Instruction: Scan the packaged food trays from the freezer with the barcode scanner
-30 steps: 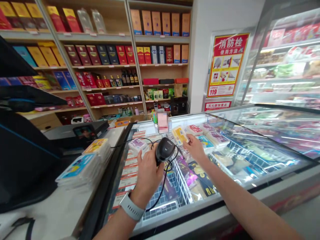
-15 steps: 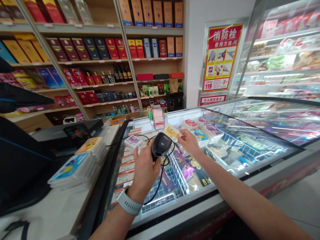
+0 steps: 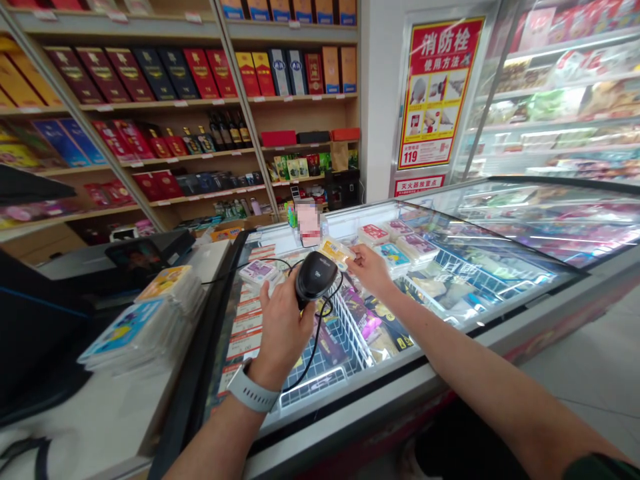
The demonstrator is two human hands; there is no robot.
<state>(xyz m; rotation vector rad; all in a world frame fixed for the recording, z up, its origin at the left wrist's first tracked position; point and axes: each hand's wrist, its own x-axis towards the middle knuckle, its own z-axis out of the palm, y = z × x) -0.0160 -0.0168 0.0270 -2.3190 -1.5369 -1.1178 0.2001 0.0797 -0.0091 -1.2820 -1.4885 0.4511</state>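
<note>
- Nearest to us, we see the pale watch band (image 3: 253, 387) around the left wrist, above the near rim of the freezer (image 3: 320, 433).
- On the left side, the counter (image 3: 120, 407) carries a blue-topped stack of flat packs (image 3: 127, 333), and just behind it a yellow-topped stack (image 3: 165, 283).
- The left hand (image 3: 285, 317) is over the freezer's glass top, and its fingers are closed around the black scanner (image 3: 316, 275); a dark cable (image 3: 316, 340) hangs in a curve beside it.
- The right hand (image 3: 370, 270) holds the yellow pack (image 3: 337, 251) by its right end, with the fingers in a narrow pinch. We find this pack just beyond the scanner; whether the two are touching, we cannot tell.
- Beyond the left hand, a purple pack (image 3: 260, 272) lies on the glass.
- Beyond the right hand, we notice a blue pack (image 3: 393, 255), purple packs (image 3: 417, 245) and a red pack (image 3: 374, 233), close together.
- Farther, one pinkish object (image 3: 309, 223) is too pixelated for us to name.
- Farthest, we see shelves (image 3: 170, 107) with boxes and bottles, and a red poster (image 3: 441, 93).
</note>
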